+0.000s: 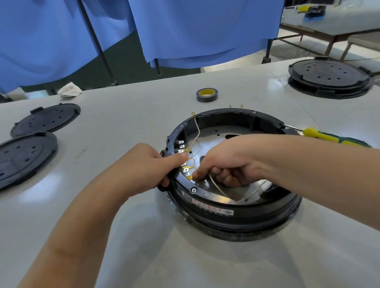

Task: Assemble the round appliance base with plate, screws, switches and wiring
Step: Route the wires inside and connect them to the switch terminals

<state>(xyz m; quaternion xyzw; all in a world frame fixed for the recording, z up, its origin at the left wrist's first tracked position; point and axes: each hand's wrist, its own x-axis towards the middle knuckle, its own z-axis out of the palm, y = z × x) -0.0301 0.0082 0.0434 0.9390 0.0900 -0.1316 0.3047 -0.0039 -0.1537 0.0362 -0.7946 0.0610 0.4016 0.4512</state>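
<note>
The round black appliance base lies open side up in the middle of the table, with a metal plate inside it. My left hand grips the base's left rim, thumb inside by the row of switch terminals. My right hand reaches into the base with curled fingers and pinches a brass connector of a white wire at the lowest terminal. Another white wire with a ring lug rises over the far rim.
Two black round covers lie at the left. A stacked base sits at the far right. A roll of tape is behind the base, a yellow-green screwdriver lies to its right. A crumpled cloth is at the back edge.
</note>
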